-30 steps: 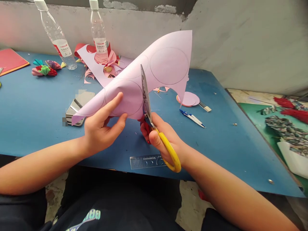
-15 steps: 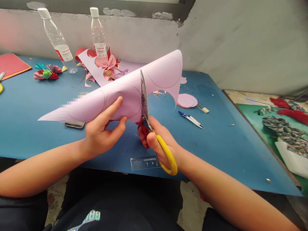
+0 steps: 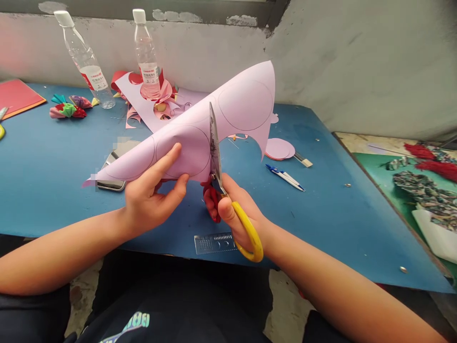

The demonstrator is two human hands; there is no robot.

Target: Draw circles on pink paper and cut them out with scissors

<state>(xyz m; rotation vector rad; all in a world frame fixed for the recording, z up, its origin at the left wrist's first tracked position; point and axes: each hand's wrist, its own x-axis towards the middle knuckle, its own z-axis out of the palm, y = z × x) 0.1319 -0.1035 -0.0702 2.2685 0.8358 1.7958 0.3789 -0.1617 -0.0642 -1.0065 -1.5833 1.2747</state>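
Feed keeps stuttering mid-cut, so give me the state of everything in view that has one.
pink sheet: held off the table, curled, part cut, circles drawn
scissors: upright, blade across the sheet's lower edge
left hand: pinching the sheet
right hand: closed in the scissor handles
water bottles: upright, capped
pen: lying flat
cut discs: stacked flat
ruler: flat at the table's near edge

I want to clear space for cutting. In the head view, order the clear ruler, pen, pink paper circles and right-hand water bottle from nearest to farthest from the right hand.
1. Clear ruler, at the table near edge, beside the right hand.
2. Pen, off to the right.
3. Pink paper circles, just beyond the pen.
4. Right-hand water bottle, far back, left of centre.
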